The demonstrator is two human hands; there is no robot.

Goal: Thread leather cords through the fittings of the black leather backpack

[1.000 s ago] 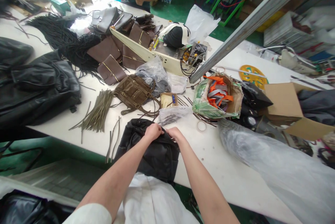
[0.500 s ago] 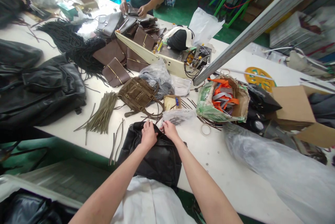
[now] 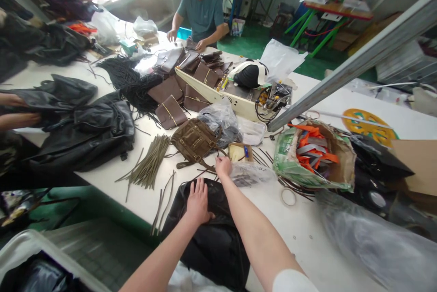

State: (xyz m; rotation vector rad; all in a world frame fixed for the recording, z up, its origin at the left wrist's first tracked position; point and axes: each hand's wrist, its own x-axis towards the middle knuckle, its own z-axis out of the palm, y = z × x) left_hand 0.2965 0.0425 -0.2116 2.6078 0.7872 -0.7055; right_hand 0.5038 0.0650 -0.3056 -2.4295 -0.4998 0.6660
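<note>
A black leather-look bag [image 3: 215,246] lies at the table's front edge, close against my body. My left hand [image 3: 199,201] rests flat on its upper part, fingers stretched out. My right hand [image 3: 223,167] reaches beyond the bag, its fingers closed beside the handle of a small brown bag [image 3: 194,142]. Something thin and dark shows at those fingertips, too small to name. Just right of that hand are a clear plastic bag [image 3: 252,174] with dark pieces inside and a small open box [image 3: 240,152].
Olive strips [image 3: 150,162] lie in a bundle on the left. A green-and-white sack [image 3: 287,158] holds orange straps. A slanted metal post [image 3: 327,64] crosses the right side. One co-worker [image 3: 201,14] sits opposite; another person's hands [image 3: 17,112] touch black bags at far left.
My right hand has left the black bag's top edge and moved forward to the brown bag's handle. My left hand has opened flat on the black bag. The camera has tilted up.
</note>
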